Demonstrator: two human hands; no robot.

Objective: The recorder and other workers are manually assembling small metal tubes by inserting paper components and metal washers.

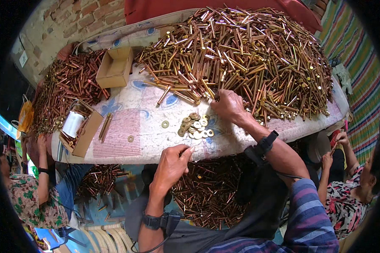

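My right hand [229, 106] reaches to the near edge of a large heap of brass-coloured bolts [249, 55], fingers bent together and touching the bolt ends. What they pinch is hidden behind the knuckles. Just left of it lies a small pile of flat washers [194, 125] on the cloth-covered table [152, 145]. My left hand [172, 166] is held above my lap at the table's near edge. Its fingers are curled in and the thumb lies along the index finger; anything inside is out of sight. Single washers [165, 124] lie left of the pile.
An open cardboard box [115, 69] stands beside a redder bolt pile [78, 78] on the left. Another carton [88, 134] holds bolts and a white roll [73, 124]. More bolts [211, 194] lie below the table. People sit at left [33, 194] and right [350, 198].
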